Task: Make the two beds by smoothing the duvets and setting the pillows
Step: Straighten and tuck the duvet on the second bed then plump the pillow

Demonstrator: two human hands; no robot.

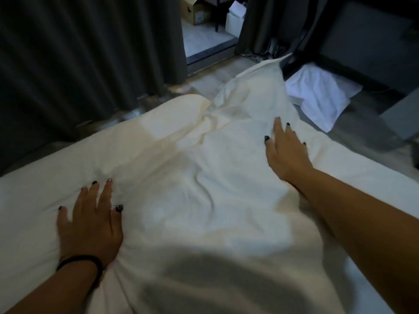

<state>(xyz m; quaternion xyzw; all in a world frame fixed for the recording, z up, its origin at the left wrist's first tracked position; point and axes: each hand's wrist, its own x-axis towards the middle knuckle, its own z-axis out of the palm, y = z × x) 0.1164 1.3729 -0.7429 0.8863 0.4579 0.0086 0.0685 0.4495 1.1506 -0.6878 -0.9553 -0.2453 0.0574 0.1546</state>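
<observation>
Left hand (88, 225) flat, fingers spread, pressing the near part of the duvet (192, 189). Right hand (286, 152) flat further up it, gripping nothing. Duvet running lengthwise away, far corner overhanging the floor (210, 73). Beyond that corner, a pillow (322, 96) and curtains (90, 53). No legible writing.

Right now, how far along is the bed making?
Early. Nothing looks finished. In hand: the left hand and right hand press flat on the duvet, which is creased, its far corner bunched. Left: a pillow lies on the floor. No second bed is in view.
</observation>
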